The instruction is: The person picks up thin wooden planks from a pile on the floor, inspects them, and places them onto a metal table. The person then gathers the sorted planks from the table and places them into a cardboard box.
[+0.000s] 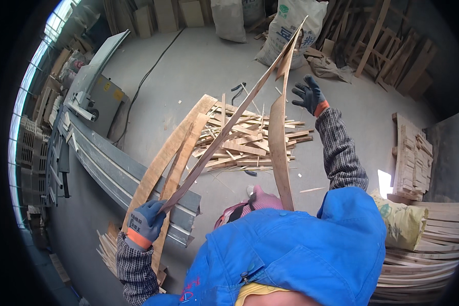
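Left hand point(147, 222): gloved, fingers closed around the near end of the long dark board.
Long dark board point(234, 120): slants from the left hand up and to the right across the view, its far tip in front of the white sack point(290, 33).
Right hand point(309, 95): gloved, fingers spread wide, holding nothing; near the curved board but apart from it.
Curved board point(278, 137): between the 2 hands, rising toward the dark board's tip; cannot tell what supports its lower end.
Pale planks point(168, 148): 2, beside the left hand and overlapping the metal rails point(112, 160) in view; cannot tell whether the hand touches them.
Strip pile point(250, 148): loose wood on the grey floor point(188, 66), beyond the person.
Machine point(106, 97): grey, at the far left, with a black cable point(143, 80) near it.
Right side: stacked wooden strips point(423, 270) beside a yellowish sack point(403, 219).
Clothing: blue jacket point(301, 255), checked sleeves point(339, 148).
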